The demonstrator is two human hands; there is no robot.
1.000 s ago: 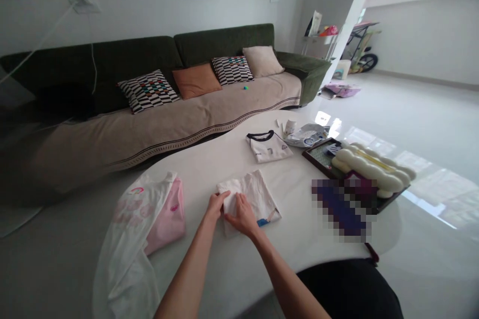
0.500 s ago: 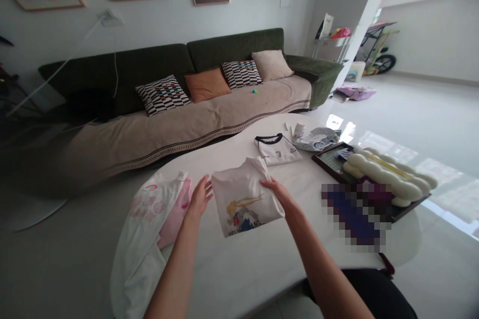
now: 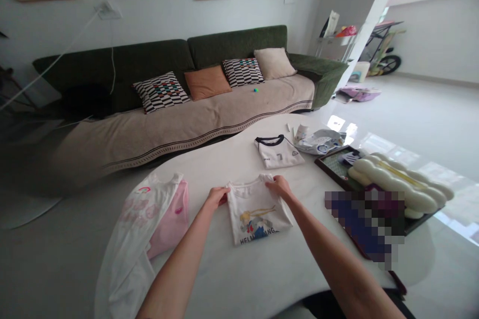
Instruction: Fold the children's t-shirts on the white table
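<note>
A white T-shirt (image 3: pixel 258 214) with a printed figure and lettering lies folded into a rough square on the white table, its neckline toward the sofa. My left hand (image 3: pixel 218 196) is closed on its upper left corner, by the shoulder. At the upper right corner, my right hand (image 3: pixel 279 186) pinches the fabric beside the collar. Just beyond is another folded white shirt (image 3: pixel 280 153) with a dark collar. Left of my left forearm lie a white long-sleeved top (image 3: pixel 140 214) and a pink garment (image 3: pixel 174 219), partly overlapping.
On the right of the white table (image 3: pixel 209 279) stands a dark tray (image 3: pixel 329 172) bearing a cream cloud-shaped object (image 3: pixel 400 179). A crumpled silver-white bag (image 3: pixel 322 141) lies behind it. A green sofa (image 3: pixel 239 42) with several cushions runs along the wall.
The folded T-shirt has come down flat onto the table, slightly right and nearer. Both hands have shifted to its upper corners, and its collar now shows.
</note>
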